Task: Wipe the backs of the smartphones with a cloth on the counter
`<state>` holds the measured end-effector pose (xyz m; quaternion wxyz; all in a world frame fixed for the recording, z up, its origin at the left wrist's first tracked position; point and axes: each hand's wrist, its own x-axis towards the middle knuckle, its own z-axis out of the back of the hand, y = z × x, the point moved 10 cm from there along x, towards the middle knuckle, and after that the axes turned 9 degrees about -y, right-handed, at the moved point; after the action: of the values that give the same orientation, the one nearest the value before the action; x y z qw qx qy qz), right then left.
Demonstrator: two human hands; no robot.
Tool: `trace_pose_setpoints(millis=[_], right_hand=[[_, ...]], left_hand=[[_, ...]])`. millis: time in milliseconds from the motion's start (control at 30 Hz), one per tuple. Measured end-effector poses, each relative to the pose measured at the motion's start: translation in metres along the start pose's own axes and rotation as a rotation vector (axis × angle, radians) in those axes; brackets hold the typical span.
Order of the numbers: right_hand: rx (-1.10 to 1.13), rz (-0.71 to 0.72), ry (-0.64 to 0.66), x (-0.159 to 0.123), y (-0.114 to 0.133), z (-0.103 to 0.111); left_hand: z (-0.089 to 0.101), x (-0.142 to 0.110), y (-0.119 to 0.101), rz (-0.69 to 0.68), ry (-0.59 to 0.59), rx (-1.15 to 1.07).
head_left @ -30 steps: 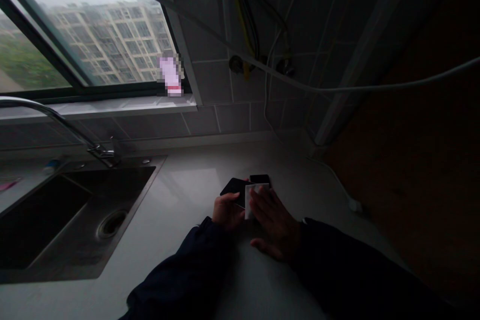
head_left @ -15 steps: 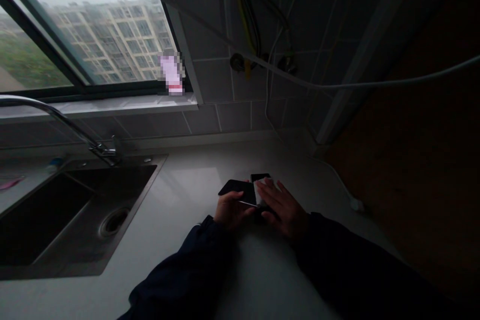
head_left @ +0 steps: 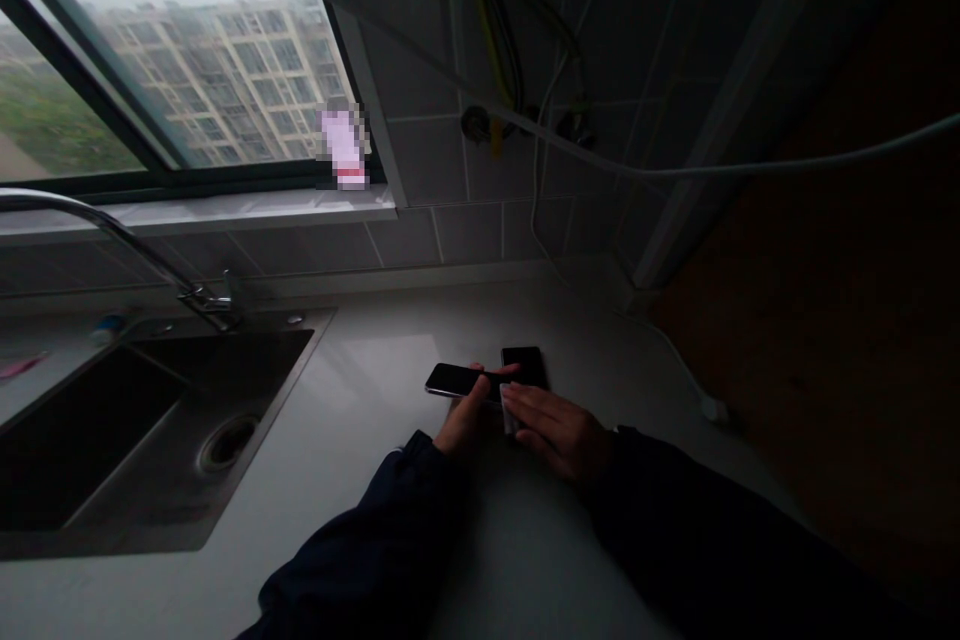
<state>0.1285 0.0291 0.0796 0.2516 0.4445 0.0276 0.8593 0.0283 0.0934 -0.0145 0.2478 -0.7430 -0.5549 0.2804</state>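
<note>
My left hand (head_left: 466, 414) is closed around a black smartphone (head_left: 451, 380), its dark glass facing up and its thumb lying across the edge. Between the fingers of my right hand (head_left: 564, 428) is a pale, thin cloth or tissue (head_left: 508, 410), pressed against the phone's right end. That end is covered by the fingers. Behind my hands, a second dark phone (head_left: 526, 361) lies flat on the white countertop (head_left: 382, 420); its near part is hidden. The light is dim, so fine detail is lost.
A steel sink (head_left: 142, 480) with a chrome faucet (head_left: 135, 245) is set into the counter at left. On the windowsill stands a blurred-out pink item (head_left: 343, 148). A pale hose (head_left: 720, 168) crosses in front of the tiled wall. A white plug (head_left: 714, 410) lies at the counter's right.
The held phone has turned and tilted, and its left end sits a little further left. My right hand has drawn down with the cloth, uncovering more of the phone behind.
</note>
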Motion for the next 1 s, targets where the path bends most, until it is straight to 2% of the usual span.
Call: trace_pose_setpoints(millis=[167, 333, 500, 667, 767, 867, 1000], right_hand=[[0.061, -0.066, -0.008, -0.003, -0.018, -0.001], [0.119, -0.056, 0.003, -0.010, -0.009, -0.016], [0.122, -0.081, 0.130, -0.010, -0.016, -0.019], [0.143, -0.052, 0.112, 0.000, -0.003, -0.005], [0.117, -0.005, 0.098, -0.003, 0.006, -0.013], [0.066, 0.033, 0.028, -0.009, 0.004, -0.020], [0.010, -0.017, -0.036, -0.011, -0.006, -0.014]], left_hand=[[0.007, 0.002, 0.004, -0.033, 0.012, 0.045], [-0.009, -0.003, -0.002, -0.071, 0.067, 0.144], [-0.002, 0.000, -0.006, -0.055, -0.066, 0.112], [0.005, -0.002, -0.006, -0.056, -0.156, -0.022], [-0.003, -0.005, -0.007, -0.054, -0.107, 0.069], [-0.013, -0.008, -0.008, -0.060, -0.021, 0.205], [-0.014, -0.005, -0.008, -0.068, 0.009, 0.260]])
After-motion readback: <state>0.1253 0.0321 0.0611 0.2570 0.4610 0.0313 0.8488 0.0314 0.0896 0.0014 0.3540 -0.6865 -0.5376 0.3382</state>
